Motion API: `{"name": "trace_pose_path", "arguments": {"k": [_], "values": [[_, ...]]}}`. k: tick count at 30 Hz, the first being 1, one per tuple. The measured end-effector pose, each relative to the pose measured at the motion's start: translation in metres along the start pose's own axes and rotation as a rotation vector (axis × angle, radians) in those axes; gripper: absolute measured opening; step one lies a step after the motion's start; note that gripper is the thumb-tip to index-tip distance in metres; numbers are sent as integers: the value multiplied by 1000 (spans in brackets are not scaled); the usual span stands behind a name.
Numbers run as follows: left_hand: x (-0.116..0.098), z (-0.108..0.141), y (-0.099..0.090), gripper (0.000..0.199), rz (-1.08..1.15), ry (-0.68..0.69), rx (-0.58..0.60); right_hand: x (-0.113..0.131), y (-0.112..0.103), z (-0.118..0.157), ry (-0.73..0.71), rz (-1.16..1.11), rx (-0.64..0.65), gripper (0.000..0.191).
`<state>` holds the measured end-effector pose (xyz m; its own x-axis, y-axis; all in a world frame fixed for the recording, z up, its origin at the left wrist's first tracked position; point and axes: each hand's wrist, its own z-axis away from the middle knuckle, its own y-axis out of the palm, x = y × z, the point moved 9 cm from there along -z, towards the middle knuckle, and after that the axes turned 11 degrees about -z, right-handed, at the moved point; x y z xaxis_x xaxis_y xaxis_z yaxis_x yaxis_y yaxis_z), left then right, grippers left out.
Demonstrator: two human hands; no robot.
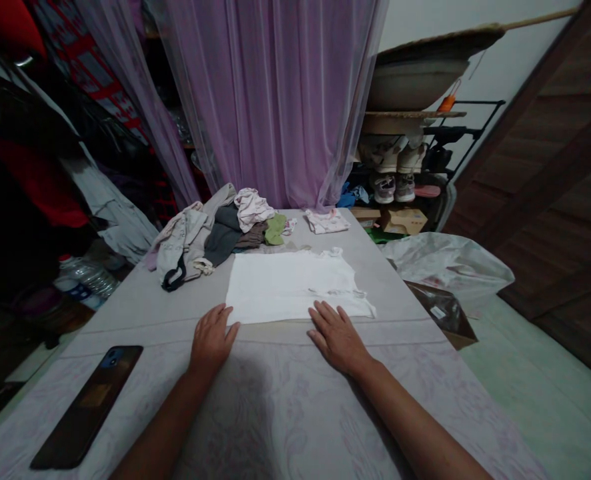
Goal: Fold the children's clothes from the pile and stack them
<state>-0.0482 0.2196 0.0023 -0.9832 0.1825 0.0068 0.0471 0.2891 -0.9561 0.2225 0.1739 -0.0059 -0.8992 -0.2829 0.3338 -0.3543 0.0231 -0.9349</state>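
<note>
A white garment (280,283) lies spread out flat on the cloth-covered table (295,407), its frilled or uneven edge toward the right. My left hand (212,339) rests at its near left corner, fingertips touching the cloth, fingers stretched out. Along the near edge, further right, my right hand (336,333) lies flat with its fingers spread on the garment. Neither hand grips anything. Just behind the garment sits a heap of crumpled clothes (220,227) in grey, dark, pink and green. A folded pinkish-white garment (327,221) lies at the far right.
A dark phone (88,407) lies face down at the near left. Purple curtains (285,100) hang behind the table. To the right stand a shoe rack (415,117), a clear plastic bag (450,267) and a cardboard box (463,337). Plastic bottles (88,277) stand at the left.
</note>
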Motion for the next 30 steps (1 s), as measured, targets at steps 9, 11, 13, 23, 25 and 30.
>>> {"name": "trace_pose_path", "arguments": {"k": [9,11,13,23,25,30], "values": [[37,3,-9,12,144,-153,32,-35,-6,28,19,95,-196,47],[36,3,-10,9,176,-163,32,-38,-3,27,2,101,-195,47],[36,4,-11,8,202,-170,23,-40,0,26,-10,110,-188,47],[34,8,-13,9,208,-182,4,-34,-6,28,7,118,-229,45],[34,8,-12,11,212,-182,6,-35,-4,27,-11,114,-222,45],[35,4,-11,15,216,-229,9,-39,-3,26,-4,113,-219,46]]}}
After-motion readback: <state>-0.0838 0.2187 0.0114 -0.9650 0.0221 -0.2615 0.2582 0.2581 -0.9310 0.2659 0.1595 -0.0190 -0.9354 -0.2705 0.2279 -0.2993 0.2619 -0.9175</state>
